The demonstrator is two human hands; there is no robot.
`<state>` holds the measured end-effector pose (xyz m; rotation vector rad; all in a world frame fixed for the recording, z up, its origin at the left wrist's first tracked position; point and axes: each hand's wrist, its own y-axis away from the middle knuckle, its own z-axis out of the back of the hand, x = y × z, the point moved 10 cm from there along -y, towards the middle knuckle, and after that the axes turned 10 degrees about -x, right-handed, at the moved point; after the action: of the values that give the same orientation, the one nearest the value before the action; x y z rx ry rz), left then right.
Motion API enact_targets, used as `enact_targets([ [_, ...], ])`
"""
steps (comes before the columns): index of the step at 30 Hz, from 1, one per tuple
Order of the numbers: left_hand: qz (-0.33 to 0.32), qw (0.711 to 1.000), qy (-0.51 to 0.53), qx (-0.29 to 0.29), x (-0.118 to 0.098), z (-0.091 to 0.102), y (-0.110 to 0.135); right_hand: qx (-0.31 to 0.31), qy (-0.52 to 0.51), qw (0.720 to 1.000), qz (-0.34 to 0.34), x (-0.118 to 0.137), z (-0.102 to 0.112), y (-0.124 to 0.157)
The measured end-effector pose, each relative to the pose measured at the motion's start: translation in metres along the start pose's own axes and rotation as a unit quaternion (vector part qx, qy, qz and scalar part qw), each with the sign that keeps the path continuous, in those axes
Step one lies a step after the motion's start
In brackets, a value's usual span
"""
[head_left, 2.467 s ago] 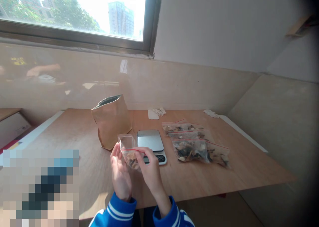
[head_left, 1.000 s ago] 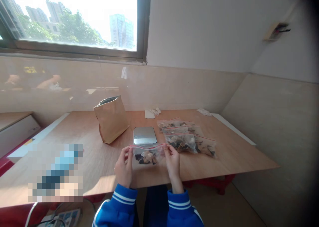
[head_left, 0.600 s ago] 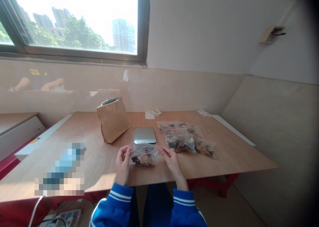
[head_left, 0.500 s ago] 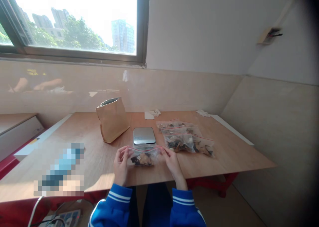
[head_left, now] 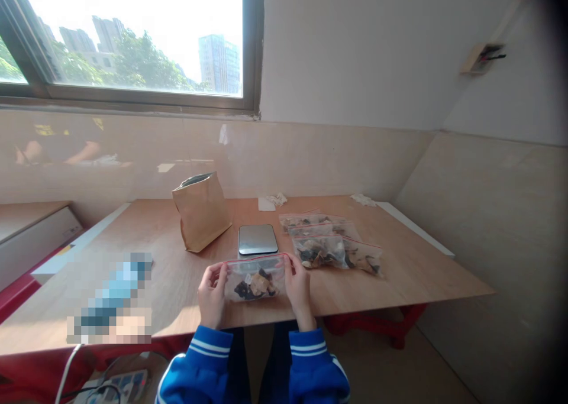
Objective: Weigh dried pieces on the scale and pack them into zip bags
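Between my hands is a clear zip bag [head_left: 254, 281] with a red seal line along its top and dark and tan dried pieces, like dried fungus, inside. My left hand [head_left: 212, 291] pinches its top left corner. At the top right corner, my right hand [head_left: 297, 285] grips the bag the same way. The bag's top edge looks straight, and its lower edge is near the table's front. Just behind it is a flat kitchen scale [head_left: 257, 239] with a silver top. Several similar filled zip bags [head_left: 320, 252] lie overlapping to the right of the scale.
An open brown paper bag [head_left: 202, 212] stands behind my left hand. A blurred-out blue object [head_left: 113, 291] with a white cable [head_left: 66, 368] lies on the left of the wooden table [head_left: 421, 274]. White scraps [head_left: 276, 200] lie along the back wall.
My right hand has moved slightly left. The zip bag has turned its face more toward me, and its sagging, wavy top edge is now pulled straight. Both hands keep their hold.
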<state>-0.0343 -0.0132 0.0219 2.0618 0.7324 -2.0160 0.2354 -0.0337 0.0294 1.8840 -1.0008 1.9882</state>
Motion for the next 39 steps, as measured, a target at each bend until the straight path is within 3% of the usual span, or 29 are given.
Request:
enact_targets([
  [8, 0.026, 1.0, 0.013, -0.01, 0.006, 0.006, -0.007, 0.035, -0.05, 0.997, -0.037, -0.009, -0.012, 0.003],
  [16, 0.008, 0.997, 0.05, 0.064, -0.007, -0.016, 0.003, 0.088, -0.106, 0.988, -0.07, -0.004, -0.013, 0.004],
  [22, 0.009, 0.999, 0.038, 0.032, -0.004, -0.011, 0.003, 0.058, -0.05, 0.997, -0.03, -0.002, -0.004, 0.0],
  [28, 0.022, 0.999, 0.025, 0.027, 0.0, -0.003, 0.002, 0.03, -0.076, 0.995, -0.05, -0.01, 0.001, -0.001],
  [31, 0.044, 0.997, 0.037, 0.042, 0.004, -0.004, 0.005, 0.032, -0.087, 0.993, -0.069, -0.017, 0.002, -0.001],
  [39, 0.051, 0.998, 0.026, 0.014, 0.004, 0.003, 0.006, 0.081, -0.169, 0.973, -0.133, -0.024, -0.013, 0.009],
])
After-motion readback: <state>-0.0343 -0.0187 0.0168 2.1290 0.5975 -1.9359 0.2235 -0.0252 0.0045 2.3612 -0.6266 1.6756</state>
